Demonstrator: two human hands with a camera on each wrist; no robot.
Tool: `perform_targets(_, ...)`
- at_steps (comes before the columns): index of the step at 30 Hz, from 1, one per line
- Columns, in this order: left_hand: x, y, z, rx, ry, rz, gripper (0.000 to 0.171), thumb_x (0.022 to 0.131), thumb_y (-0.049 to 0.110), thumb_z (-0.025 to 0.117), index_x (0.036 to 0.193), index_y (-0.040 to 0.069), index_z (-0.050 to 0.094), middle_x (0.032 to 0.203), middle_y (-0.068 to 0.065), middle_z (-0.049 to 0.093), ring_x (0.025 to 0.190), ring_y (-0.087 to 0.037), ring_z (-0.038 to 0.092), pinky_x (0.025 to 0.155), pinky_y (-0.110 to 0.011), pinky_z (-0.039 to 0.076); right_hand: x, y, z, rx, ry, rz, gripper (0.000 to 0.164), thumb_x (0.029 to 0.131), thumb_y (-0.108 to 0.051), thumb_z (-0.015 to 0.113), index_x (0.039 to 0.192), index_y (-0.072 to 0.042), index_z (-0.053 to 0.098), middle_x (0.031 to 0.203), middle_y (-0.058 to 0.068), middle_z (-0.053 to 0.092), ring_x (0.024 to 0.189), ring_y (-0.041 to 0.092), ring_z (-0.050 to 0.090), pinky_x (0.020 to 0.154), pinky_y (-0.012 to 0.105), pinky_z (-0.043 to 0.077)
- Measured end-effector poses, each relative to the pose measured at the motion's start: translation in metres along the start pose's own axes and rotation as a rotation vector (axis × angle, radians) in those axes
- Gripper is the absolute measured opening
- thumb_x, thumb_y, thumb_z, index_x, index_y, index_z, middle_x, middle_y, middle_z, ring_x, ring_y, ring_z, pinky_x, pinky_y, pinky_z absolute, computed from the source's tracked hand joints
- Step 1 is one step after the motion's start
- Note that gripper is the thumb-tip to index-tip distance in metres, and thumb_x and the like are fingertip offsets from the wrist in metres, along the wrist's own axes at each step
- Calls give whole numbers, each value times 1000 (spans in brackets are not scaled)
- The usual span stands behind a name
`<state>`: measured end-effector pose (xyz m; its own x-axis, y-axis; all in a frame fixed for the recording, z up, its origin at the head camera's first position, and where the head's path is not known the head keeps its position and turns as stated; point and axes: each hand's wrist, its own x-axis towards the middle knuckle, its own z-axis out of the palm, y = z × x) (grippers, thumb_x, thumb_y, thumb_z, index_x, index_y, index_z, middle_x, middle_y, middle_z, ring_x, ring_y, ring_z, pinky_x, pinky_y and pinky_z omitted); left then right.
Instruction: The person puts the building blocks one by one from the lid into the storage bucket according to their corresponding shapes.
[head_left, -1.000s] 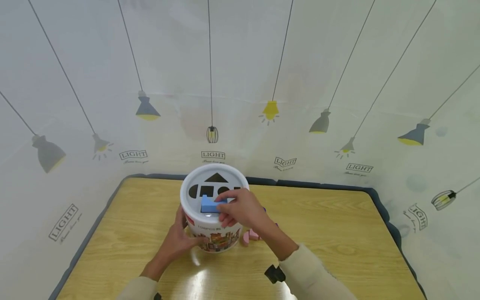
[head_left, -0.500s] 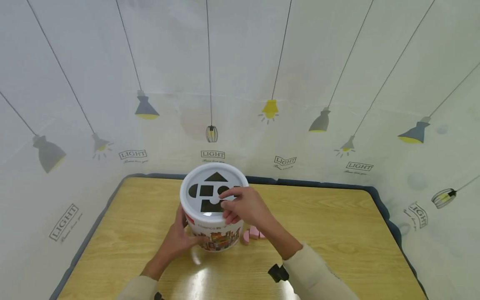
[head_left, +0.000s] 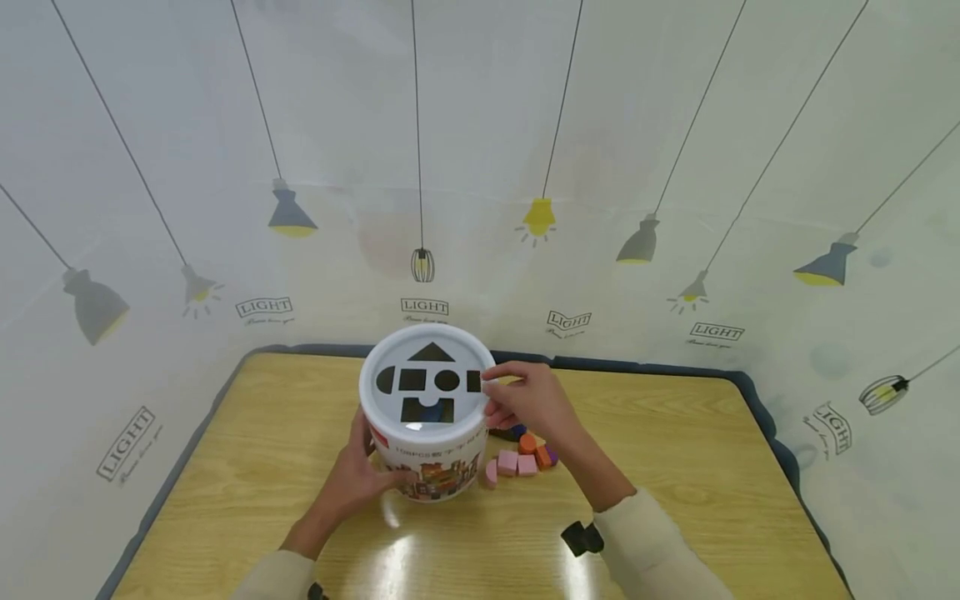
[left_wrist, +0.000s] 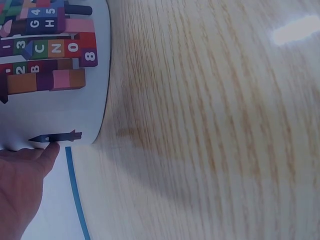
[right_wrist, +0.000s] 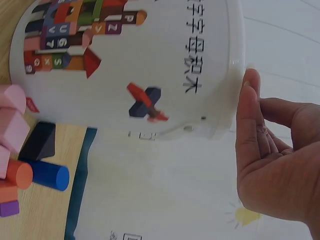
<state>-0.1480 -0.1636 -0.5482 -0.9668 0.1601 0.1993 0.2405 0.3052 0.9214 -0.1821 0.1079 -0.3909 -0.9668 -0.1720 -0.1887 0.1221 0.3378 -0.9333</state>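
A white toy-block bucket (head_left: pixel 431 446) stands on the table in the head view, printed with building-block pictures. Its pale lid (head_left: pixel 468 412) has several dark shaped holes; some blue shows inside the notched front hole (head_left: pixel 429 412). My left hand (head_left: pixel 360 479) grips the bucket's left side, thumb on the front, with its other fingers mostly hidden behind the wall. My right hand (head_left: pixel 536 404) is at the lid's right rim with nothing between its fingers; the right wrist view shows its fingertips (right_wrist: pixel 250 75) close to the rim. Whether they touch it I cannot tell.
Pink blocks (head_left: pixel 517 463), orange blocks (head_left: pixel 528 443), a blue cylinder (right_wrist: pixel 50 174), a black block (right_wrist: pixel 39 141) and a purple block (right_wrist: pixel 9 208) lie right of the bucket. The wooden table (head_left: pixel 675 467) ends at a dark edge before a wall printed with lamps.
The blue notched block that my right hand held over the front hole has gone from the lid top. My right hand has moved right to the rim; the left hand has stayed.
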Motion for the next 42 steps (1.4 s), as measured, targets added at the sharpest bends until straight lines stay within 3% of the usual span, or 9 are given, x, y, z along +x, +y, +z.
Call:
perform_targets(6,1,0,0,-16,-1,14,131,60,31,94,154,40,4,150,-3,39,138,-35,39,110,-64,30,0,9,-15,-28,58,29,22,92,-16,66,111,-6,70,74,11,70,61,22,69,64,35,63)
perform_targets(22,0,0,1,-5,1,-10,131,61,31,93,154,41,1,150,-3,38,137,-34,39,111,-63,31,19,63,-34,4,88,110,24,94,-18,64,114,-5,68,77,12,71,63,23,70,63,36,63)
perform_targets(42,-1,3,1,8,4,-23,132,60,35,93,154,42,1,154,-3,34,140,-34,35,111,-62,31,29,126,-56,-40,108,211,26,94,-13,63,118,-3,66,75,11,70,63,23,70,62,35,63)
